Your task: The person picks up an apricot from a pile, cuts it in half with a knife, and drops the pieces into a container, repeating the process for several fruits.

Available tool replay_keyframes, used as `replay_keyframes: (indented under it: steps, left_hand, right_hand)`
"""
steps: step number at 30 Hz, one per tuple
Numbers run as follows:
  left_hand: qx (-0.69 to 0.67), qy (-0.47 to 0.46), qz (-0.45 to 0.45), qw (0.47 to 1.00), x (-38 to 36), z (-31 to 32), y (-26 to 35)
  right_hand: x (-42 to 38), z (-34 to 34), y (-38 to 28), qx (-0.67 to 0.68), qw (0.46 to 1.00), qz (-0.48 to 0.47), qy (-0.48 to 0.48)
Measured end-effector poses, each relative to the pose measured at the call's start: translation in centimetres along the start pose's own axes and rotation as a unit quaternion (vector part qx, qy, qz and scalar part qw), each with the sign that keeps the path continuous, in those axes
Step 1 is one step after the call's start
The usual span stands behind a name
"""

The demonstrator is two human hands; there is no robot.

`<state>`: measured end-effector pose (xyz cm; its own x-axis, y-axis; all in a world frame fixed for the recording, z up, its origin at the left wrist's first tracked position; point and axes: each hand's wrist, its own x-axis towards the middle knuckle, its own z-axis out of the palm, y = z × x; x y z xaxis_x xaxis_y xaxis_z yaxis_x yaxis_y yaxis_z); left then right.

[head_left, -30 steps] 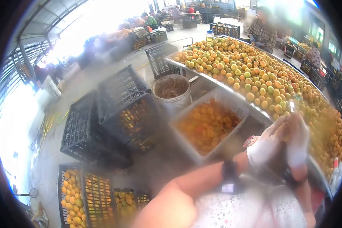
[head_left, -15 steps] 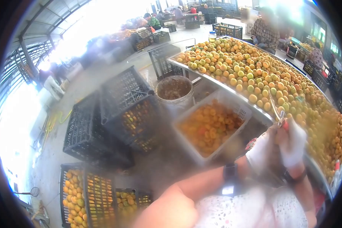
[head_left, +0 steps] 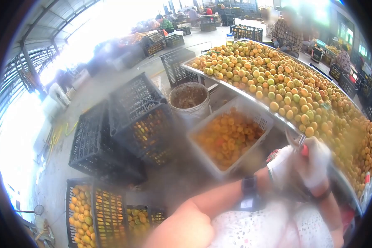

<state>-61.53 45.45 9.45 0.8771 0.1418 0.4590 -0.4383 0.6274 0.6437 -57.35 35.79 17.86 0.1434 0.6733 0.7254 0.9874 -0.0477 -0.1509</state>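
Observation:
My right hand (head_left: 316, 163), in a white glove, is closed around the red handle of a hand tool (head_left: 304, 149) with a curved metal blade pointing up and left. Close against it is my left hand (head_left: 282, 163), also white-gloved and with fingers curled; what it holds, if anything, is hidden by blur and the other hand. Both hands are over the near edge of a metal-rimmed table (head_left: 244, 98) heaped with yellow, orange and greenish apricots (head_left: 273, 78). Below and left of the hands stands a white crate (head_left: 258, 120) of orange, apparently split fruit (head_left: 227, 138).
A dirty white bucket (head_left: 189, 108) stands beside the crate. Black plastic crates (head_left: 89, 136) are stacked at left, and a fruit-filled crate (head_left: 107, 211) sits at lower left. A jar (head_left: 230, 39) is at the table's far corner. Another person (head_left: 290, 35) sits across the table.
The tool and my right hand have moved down and slightly left, off the heap's edge. The curved blade now tilts more to the left. My left hand has barely shifted.

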Motion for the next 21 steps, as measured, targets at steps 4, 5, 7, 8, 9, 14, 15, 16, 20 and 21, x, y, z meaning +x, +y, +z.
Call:
replay_keyframes:
  steps: [4, 5, 7, 8, 9, 14, 15, 16, 20, 21]
  left_hand:
    - [-0.157, 0.111, -0.1, 0.976, -0.6, 0.6, 2.5]
    - [-0.173, 0.117, -0.097, 0.973, -0.5, 0.7, 2.8]
    - [-0.161, 0.129, -0.099, 0.974, -0.3, 1.2, 3.0]
    - [-0.147, 0.142, -0.098, 0.974, -0.2, 1.3, 3.1]
    - [-0.147, 0.142, -0.098, 0.974, -0.2, 1.2, 3.3]
    - [0.025, 0.156, -0.138, 0.978, -0.7, 0.2, 4.6]
    - [-0.061, 0.114, -0.147, 0.981, -0.8, -0.4, 4.8]
    - [-0.104, 0.088, -0.134, 0.982, -0.6, -1.4, 3.6]
    - [-0.222, 0.107, -0.283, 0.927, 1.2, -0.1, 3.5]
    - [-0.256, 0.118, -0.319, 0.905, 1.6, 1.4, 3.7]
  right_hand:
    - [0.2, -0.9, -1.4, -0.01, 0.997, 0.074, -0.022]
    - [0.2, -0.9, -1.3, -0.01, 0.997, 0.075, -0.021]
    - [-0.2, -1.0, -1.3, 0.002, 0.996, 0.082, -0.022]
    - [-0.6, -1.0, -0.8, 0.002, 0.996, 0.083, -0.022]
    - [-1.1, -0.9, -0.1, 0.016, 0.993, 0.114, -0.012]
    - [-2.6, -1.2, 2.3, 0.213, 0.939, 0.252, 0.094]
    - [-2.9, -0.9, 2.6, 0.298, 0.892, 0.309, 0.14]
    - [-2.7, -1.4, 2.1, 0.379, 0.819, 0.403, 0.149]
    - [-2.4, -2.3, 2.7, 0.442, 0.781, 0.424, 0.125]
    - [-1.8, -3.2, 2.0, 0.424, 0.776, 0.457, 0.097]
